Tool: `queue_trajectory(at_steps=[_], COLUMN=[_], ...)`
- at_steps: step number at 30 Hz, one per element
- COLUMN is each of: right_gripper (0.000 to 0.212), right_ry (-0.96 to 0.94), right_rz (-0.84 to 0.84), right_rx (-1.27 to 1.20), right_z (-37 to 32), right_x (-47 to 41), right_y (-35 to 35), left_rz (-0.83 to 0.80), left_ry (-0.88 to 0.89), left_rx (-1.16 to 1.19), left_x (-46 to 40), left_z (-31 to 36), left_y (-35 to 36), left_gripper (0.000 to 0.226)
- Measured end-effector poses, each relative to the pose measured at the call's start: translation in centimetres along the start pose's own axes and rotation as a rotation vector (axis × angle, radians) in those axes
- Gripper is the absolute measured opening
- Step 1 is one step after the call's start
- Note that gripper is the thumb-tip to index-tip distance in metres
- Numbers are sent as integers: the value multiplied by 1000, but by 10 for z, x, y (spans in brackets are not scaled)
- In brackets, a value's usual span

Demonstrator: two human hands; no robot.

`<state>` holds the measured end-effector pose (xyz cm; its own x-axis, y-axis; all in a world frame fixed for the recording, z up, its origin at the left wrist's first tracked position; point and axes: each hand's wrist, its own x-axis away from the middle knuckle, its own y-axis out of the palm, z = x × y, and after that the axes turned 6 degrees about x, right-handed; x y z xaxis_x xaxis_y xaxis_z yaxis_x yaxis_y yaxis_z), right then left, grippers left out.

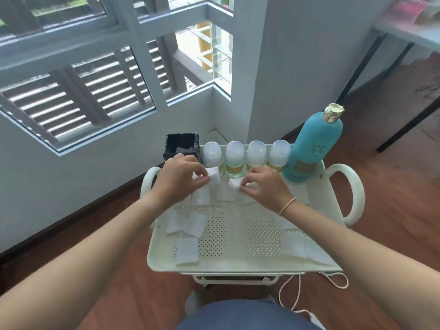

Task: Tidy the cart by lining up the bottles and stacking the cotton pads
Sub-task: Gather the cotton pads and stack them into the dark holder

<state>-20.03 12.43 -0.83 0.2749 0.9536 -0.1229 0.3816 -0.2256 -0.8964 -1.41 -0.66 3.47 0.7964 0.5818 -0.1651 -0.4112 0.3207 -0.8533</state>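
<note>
Several small clear bottles [234,158] with domed caps and yellow liquid stand in a row along the far rim of the pale cart tray [238,263]. A tall teal bottle [314,148] with a gold cap stands at the row's right end. White square cotton pads [187,250] lie scattered on the tray's left, middle and right. My left hand [178,179] pinches a cotton pad [214,176] just in front of the bottles. Close beside it, my right hand [264,186] pinches another cotton pad [234,184].
A black square box [181,148] sits at the tray's far left corner. The cart has loop handles [352,194] on both sides. A wall with windows lies beyond, a table with black legs [404,96] at the right, and a cable [290,294] on the wooden floor.
</note>
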Motion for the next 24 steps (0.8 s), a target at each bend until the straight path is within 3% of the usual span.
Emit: queue_trajectory(at_steps=[7,24], right_gripper=[10,9], right_ry=[-27,111], right_rz=[91,93], right_rx=[-71,-168], right_z=[-35,-37], right_x=[-32,-23], right_y=[-21,-10], left_rz=[96,-222], left_ry=[9,-55], left_rx=[-79,-314], left_x=[-34,-86], left_z=[-21,-75], left_y=[-61,-35], left_gripper=[18,11])
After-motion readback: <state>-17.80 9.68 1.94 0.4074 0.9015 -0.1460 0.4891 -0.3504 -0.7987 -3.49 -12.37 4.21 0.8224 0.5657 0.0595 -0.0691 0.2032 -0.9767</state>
